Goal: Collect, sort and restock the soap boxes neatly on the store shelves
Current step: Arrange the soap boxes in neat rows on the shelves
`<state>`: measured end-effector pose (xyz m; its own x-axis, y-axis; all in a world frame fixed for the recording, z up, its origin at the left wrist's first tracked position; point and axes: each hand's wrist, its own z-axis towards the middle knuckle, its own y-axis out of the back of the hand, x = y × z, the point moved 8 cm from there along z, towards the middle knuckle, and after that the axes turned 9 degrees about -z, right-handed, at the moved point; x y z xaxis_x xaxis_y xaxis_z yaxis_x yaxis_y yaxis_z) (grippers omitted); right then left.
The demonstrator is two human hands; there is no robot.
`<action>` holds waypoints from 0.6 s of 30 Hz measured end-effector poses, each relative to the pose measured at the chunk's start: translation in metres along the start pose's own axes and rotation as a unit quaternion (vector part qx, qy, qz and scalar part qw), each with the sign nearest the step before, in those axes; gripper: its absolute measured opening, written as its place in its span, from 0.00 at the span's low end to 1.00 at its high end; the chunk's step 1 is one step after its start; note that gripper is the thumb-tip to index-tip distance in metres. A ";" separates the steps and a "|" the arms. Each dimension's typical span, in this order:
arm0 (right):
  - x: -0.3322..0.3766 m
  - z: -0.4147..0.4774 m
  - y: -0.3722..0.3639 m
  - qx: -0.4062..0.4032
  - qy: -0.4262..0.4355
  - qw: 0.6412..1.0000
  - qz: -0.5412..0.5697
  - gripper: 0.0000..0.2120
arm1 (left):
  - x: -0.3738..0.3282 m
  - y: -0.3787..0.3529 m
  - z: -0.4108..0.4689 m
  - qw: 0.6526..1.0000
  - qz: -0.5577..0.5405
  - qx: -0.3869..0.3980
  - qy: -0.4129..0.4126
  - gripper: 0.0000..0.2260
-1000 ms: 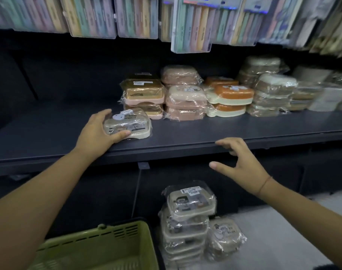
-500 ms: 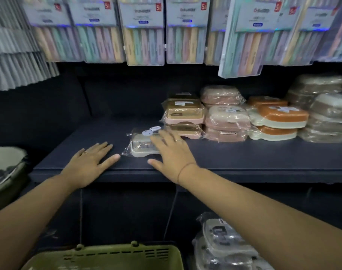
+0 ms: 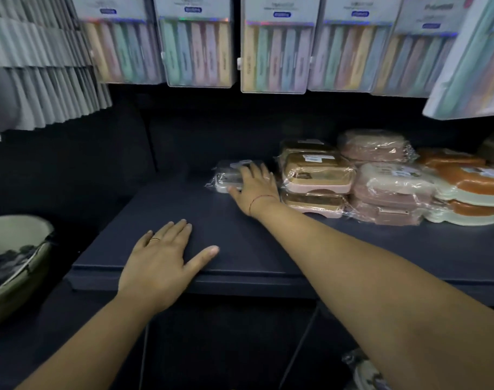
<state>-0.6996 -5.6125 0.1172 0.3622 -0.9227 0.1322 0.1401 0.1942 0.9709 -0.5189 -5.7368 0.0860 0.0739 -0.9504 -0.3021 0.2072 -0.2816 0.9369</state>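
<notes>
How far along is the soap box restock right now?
Done: the tan stack, pink stack and orange stack sit sorted on the shelf. In hand: the right hand presses a wrapped soap box beside the tan stack; the left hand rests idle. Left: one wrapped pack visible below.

The view is dim: the dark shelf loses detail, while the hanging pastel packs at twelve o'clock are brightest and softly blurred. Wide-angle bending tilts the packs at two o'clock; the wrapped soap boxes at three o'clock carry small glints.
</notes>
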 end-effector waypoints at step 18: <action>0.001 0.001 0.001 0.001 0.009 0.999 0.031 0.37 | -0.005 0.004 -0.003 1.000 0.022 0.005 0.012 0.56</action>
<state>-0.7001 -5.6140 0.1191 0.3865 -0.9027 0.1891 0.1148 0.2506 0.9613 -0.5152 -5.7330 0.0906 0.1068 -0.9584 -0.2647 0.1939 -0.2410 0.9510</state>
